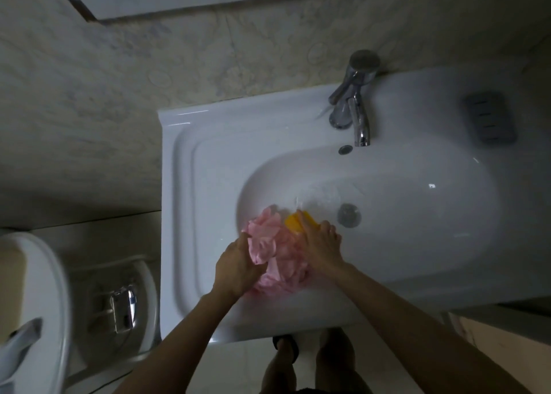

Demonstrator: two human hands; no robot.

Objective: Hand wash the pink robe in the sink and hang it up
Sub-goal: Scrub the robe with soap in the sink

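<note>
Our pink robe [277, 253] is scrunched in a lump inside the white sink [208, 155]. Our left hand [235, 265] grips it. Our right hand [319, 244] holds a yellow bar [293, 222] against it.

There is one sink [185, 214]. On its back rim stands one tap [359, 119], and further right on that rim lies one soap dish [490, 117]. The sink has two openings: one drain [348, 214] and one overflow hole [345, 149]. In the sink are one pink robe [269, 244], one yellow bar of soap [293, 223] and two hands, the left hand [237, 264] and the right hand [320, 244]. Left of the sink stands one toilet [44, 289] with one flush button [123, 308]. Below the sink's front edge are two feet [286, 352].
</note>
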